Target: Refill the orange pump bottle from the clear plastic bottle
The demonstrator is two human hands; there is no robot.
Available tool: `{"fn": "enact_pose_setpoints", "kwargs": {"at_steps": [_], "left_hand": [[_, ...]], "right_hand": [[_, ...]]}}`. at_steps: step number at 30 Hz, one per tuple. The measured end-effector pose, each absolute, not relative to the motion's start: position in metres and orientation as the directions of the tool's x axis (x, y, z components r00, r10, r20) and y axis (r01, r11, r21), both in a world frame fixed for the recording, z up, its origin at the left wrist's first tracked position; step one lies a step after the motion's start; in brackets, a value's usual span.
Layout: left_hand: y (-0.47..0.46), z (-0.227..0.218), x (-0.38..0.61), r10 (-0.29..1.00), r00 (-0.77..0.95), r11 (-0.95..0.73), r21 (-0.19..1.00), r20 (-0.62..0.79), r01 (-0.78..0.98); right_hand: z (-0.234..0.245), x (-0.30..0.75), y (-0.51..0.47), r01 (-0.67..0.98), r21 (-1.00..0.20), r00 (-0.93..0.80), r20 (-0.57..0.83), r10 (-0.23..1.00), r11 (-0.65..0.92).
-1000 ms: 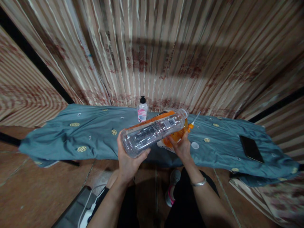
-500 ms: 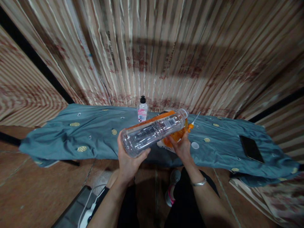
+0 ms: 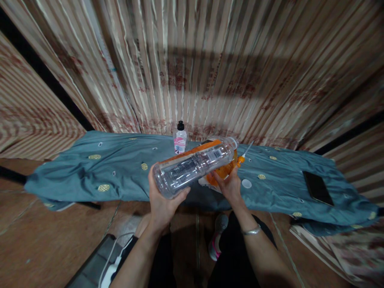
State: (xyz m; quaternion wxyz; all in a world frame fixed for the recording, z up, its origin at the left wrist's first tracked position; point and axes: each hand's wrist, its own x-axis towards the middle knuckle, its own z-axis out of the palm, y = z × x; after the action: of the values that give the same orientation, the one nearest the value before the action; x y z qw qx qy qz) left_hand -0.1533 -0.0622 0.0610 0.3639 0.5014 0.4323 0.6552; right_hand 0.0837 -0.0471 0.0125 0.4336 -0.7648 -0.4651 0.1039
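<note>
My left hand [image 3: 163,204] is wrapped around the base of a large clear plastic bottle [image 3: 195,168] with an orange label. The bottle is tilted, its mouth up and to the right. Just under that mouth, my right hand [image 3: 229,184] grips an orange translucent bottle [image 3: 223,171], partly hidden behind the clear one. Beside the right fingers lies an orange pump top [image 3: 240,160] with a pale tube [image 3: 248,148]. A white round cap [image 3: 246,183] rests on the cloth to the right of my right hand.
A small clear bottle [image 3: 180,144] with a black top and pink label stands at the back of the bench's teal cloth [image 3: 126,160]. A black phone [image 3: 318,188] lies at the right. Striped curtains [image 3: 192,60] hang behind. A white power strip [image 3: 109,274] is at lower left.
</note>
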Motion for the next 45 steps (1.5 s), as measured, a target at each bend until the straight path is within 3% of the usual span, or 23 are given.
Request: {"fn": "enact_pose_setpoints", "kwargs": {"at_steps": [16, 35, 45], "left_hand": [[-0.0620, 0.0607, -0.1540, 0.917, -0.233, -0.341, 0.939, 0.324, -0.038], [-0.0629, 0.0637, -0.1545, 0.925, -0.212, -0.330, 0.943, 0.315, -0.042], [-0.0628, 0.0608, -0.1535, 0.916, -0.215, -0.354, 0.934, 0.339, -0.037]], "right_hand": [[0.0073, 0.0868, -0.0454, 0.656, -0.736, 0.532, 0.289, 0.796, -0.171], [0.0137, 0.0832, -0.0472, 0.618, -0.746, 0.562, 0.198, 0.803, -0.248], [0.0070, 0.0861, -0.0456, 0.640, -0.742, 0.551, 0.261, 0.793, -0.200]]}}
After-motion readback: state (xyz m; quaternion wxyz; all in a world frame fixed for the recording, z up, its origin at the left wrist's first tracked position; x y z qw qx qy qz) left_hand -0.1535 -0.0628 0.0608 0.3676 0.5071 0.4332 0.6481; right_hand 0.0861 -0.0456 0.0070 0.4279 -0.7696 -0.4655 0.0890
